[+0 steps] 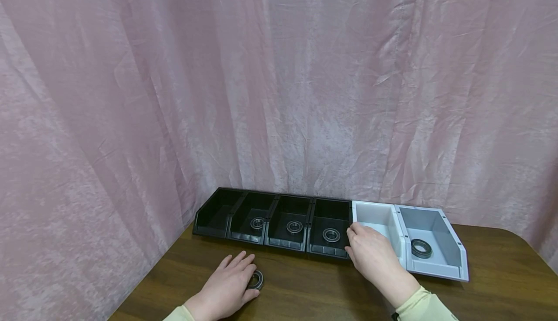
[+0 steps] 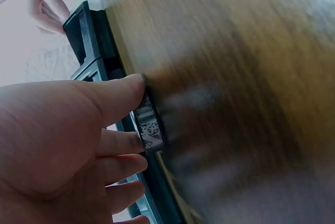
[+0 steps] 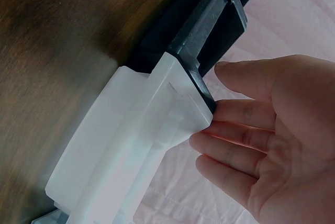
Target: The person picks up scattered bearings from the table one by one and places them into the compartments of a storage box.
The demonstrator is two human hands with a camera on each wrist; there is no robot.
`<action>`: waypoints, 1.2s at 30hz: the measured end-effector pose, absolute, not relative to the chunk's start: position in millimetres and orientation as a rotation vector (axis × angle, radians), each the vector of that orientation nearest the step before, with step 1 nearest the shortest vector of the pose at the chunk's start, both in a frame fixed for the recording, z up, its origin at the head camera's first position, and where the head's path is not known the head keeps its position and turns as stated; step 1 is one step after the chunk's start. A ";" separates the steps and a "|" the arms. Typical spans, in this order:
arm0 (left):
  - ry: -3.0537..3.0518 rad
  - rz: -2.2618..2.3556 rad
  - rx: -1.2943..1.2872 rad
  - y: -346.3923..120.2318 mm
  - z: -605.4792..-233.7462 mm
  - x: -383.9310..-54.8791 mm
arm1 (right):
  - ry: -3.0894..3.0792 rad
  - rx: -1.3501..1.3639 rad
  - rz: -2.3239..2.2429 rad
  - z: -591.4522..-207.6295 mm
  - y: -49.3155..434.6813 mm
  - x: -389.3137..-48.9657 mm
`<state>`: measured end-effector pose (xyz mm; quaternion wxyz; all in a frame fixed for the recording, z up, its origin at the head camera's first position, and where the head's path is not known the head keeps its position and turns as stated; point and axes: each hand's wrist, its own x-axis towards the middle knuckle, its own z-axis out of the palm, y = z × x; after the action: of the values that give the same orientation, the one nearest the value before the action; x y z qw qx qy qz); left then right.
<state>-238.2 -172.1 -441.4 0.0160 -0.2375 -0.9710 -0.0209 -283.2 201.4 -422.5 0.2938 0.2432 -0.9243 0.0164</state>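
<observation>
My left hand (image 1: 224, 284) is over the tabletop in front of the black bins, pinching a ball bearing (image 1: 260, 280) at its edge between thumb and a finger. In the left wrist view the bearing (image 2: 151, 129) appears edge-on, dark and shiny. My right hand (image 1: 376, 253) hovers at the front of the white bin (image 1: 401, 243), by its border with the last black bin (image 1: 329, 252). The right wrist view shows its fingers (image 3: 235, 150) extended with nothing between them, fingertips right at the white bin's corner. Part of the white bin is hidden behind this hand.
A row of black bins (image 1: 246, 237) stands along the back of the wooden table (image 1: 305, 287). Single bearings lie in three of them. At the right end a grey bin (image 1: 444, 243) holds another bearing (image 1: 415, 247). A pink curtain (image 1: 279, 93) hangs behind.
</observation>
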 end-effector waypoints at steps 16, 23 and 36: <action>-3.044 -0.130 -0.739 -178.2 -442.3 -239.2 | -2.458 0.645 0.045 -423.4 201.2 -282.7; -3.024 -0.108 -0.759 -179.2 -444.9 -239.7 | -2.476 0.640 0.034 -422.4 200.5 -282.5; -3.017 -0.093 -0.762 -179.3 -445.6 -241.6 | -2.474 0.640 0.036 -422.8 200.2 -283.1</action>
<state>-241.6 -179.3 -445.6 0.0141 -0.2448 -0.9690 -0.0298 -283.1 200.2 -422.8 0.2889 0.2399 -0.9267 0.0137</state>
